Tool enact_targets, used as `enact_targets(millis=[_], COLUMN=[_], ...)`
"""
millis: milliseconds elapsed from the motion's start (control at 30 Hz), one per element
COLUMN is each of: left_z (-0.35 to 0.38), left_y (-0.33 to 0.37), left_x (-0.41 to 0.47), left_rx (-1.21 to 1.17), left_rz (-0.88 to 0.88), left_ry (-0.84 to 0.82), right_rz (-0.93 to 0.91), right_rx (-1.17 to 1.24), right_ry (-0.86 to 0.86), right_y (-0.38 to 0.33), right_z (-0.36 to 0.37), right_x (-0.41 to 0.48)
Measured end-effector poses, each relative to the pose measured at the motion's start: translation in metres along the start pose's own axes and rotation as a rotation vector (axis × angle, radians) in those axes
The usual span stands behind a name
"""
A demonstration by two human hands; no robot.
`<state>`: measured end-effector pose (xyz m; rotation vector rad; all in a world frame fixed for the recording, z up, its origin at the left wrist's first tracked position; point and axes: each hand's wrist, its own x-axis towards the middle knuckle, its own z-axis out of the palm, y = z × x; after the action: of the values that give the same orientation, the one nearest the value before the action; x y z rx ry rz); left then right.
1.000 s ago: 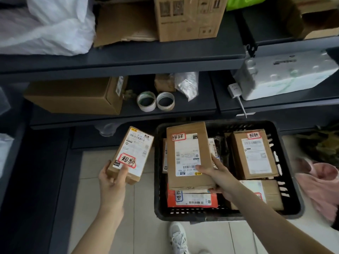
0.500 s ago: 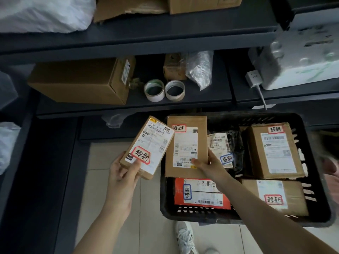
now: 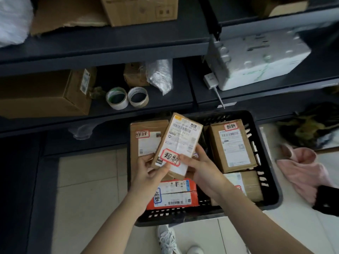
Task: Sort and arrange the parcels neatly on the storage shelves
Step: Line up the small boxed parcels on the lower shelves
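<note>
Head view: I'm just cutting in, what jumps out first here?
A small parcel with a red-bordered handwritten sticker is held by the left hand and right hand over the black crate of other parcels. Behind, two tape rolls sit side by side on the middle shelf, and a white foam box sits further right.

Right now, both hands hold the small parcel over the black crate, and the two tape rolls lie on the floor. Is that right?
Not fully. The head view shows the two tape rolls on the lower shelf, not the floor. The rest is right: left hand and right hand hold the small parcel over the black crate.
</note>
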<state>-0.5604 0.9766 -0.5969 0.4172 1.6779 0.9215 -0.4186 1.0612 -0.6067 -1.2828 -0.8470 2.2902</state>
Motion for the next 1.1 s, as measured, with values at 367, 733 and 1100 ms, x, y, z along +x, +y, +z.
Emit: enact_targets(millis=[367,733,1100], left_z=[-0.035,-0.052,-0.137], left_y=[-0.023,-0.019,0.006], left_x=[0.037,0.026,-0.153], left_rx=[1.417,1.512,1.378], left_rz=[0.254,0.368,0.217], left_ry=[-0.003,0.069,0.357], right_rz=[0.086,0.030,-0.371], right_rx=[-0.614,-1.152,-1.789], right_ry=[0.380,0.458,0.065], right_y=[0.034,0.027,-0.039], right_z=[-0.044,-0.044,0.105], right_x=[0.073,0.052,-0.063])
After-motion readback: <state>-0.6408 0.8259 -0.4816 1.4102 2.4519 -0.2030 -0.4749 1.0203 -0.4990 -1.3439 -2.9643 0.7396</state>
